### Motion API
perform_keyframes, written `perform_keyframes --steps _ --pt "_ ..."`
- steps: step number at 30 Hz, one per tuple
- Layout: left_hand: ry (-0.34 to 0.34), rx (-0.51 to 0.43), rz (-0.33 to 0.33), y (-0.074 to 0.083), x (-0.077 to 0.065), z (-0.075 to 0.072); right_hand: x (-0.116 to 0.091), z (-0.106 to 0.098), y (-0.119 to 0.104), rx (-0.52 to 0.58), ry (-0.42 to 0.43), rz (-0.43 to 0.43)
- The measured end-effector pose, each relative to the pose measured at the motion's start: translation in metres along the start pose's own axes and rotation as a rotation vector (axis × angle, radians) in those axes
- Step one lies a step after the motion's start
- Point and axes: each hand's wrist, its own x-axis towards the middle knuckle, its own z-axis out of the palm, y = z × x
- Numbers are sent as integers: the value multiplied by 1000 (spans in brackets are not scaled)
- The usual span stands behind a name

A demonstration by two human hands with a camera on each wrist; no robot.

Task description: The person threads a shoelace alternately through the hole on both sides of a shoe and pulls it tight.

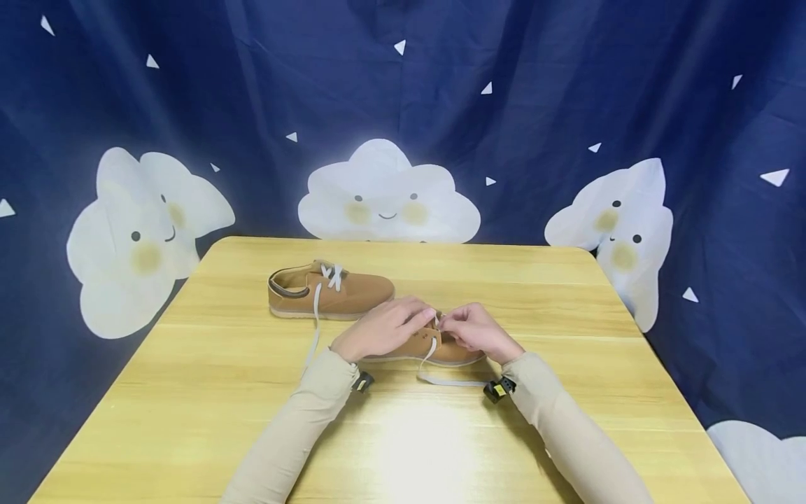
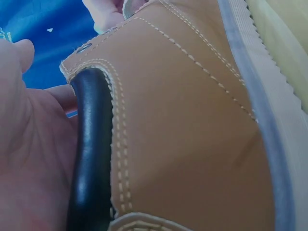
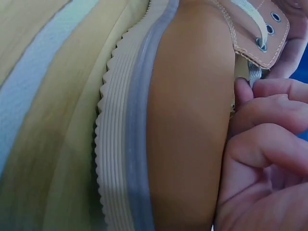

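Observation:
A brown lace-up shoe (image 1: 409, 346) lies on the table, toe to the right, partly covered by both hands. From the left, my left hand (image 1: 390, 325) reaches over its opening and holds its upper, thumb and fingertips close together near the tongue. Its exact grip is hidden. Across the front of the eyelets, my right hand (image 1: 474, 327) pinches the white shoelace (image 3: 255, 72) with curled fingers. The lace passes through a metal eyelet (image 3: 261, 44) of the near flap; its loose length (image 1: 453, 382) trails on the table toward the right wrist.
Behind and left stands a second brown shoe (image 1: 352, 292), its white lace (image 1: 317, 308) crossed at the top and hanging onto the table. The wooden table (image 1: 189, 406) reaches back to a dark blue curtain (image 1: 264, 84) with white clouds. A dark wrist device (image 1: 497, 389) sits at the right cuff.

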Motion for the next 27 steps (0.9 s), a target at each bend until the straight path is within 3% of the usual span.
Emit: perform_keyframes --steps 7,17,27 --pt "-11 2 6 -1 3 0 2 0 -1 -43 32 -24" --pt "-113 -119 -150 -6 7 -6 6 10 1 -87 79 -42" --pt "-132 -164 -171 -1 22 -1 5 11 5 -52 111 -1"
